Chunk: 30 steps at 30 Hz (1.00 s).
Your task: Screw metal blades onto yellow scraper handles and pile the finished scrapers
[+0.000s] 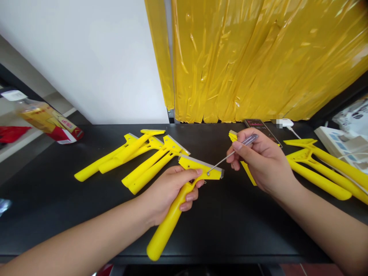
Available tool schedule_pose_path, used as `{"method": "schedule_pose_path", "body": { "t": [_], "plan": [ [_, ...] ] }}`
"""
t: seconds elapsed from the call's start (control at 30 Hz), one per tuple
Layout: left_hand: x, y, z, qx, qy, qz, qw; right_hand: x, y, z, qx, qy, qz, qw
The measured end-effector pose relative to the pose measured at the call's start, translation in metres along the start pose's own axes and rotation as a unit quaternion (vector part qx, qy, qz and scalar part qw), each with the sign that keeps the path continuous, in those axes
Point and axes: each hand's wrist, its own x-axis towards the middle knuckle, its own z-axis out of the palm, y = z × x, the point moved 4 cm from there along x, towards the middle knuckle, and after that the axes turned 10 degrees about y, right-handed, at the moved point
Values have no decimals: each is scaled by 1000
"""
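Observation:
My left hand (175, 188) is closed round the neck of a yellow scraper (169, 218) with a metal blade along its head. Its thumb lies on the head, near the screws. In my right hand (261, 161) is a thin screwdriver (249, 139), pinched between thumb and fingers. The shaft slants down to the left, and its tip is at the screw (208, 174) near the right end of the scraper's head. Behind my right hand lies another yellow piece (248, 174), mostly hidden.
Several yellow scrapers (149, 165) lie to the left on the black table (94, 214). More yellow handles (322, 174) lie at right, beside a white power strip (342, 143). A phone (258, 124) and a drink bottle (48, 117) stand farther back. Yellow film (244, 57) hangs behind.

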Motion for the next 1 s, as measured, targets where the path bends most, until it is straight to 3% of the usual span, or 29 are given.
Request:
{"method": "schedule_pose_path", "body": {
  "t": [0.53, 0.8, 1.0],
  "plan": [
    [3, -3, -2, 7, 18, -11, 1000, -14, -19, 4, -88, 2, -76, 993],
    [2, -3, -1, 20, 7, -12, 1000, -30, -37, 4, -245, -35, -233, 941],
    [3, -4, -1, 18, 6, -18, 1000, -38, -42, 9, -264, -106, -278, 917]
  ]
}}
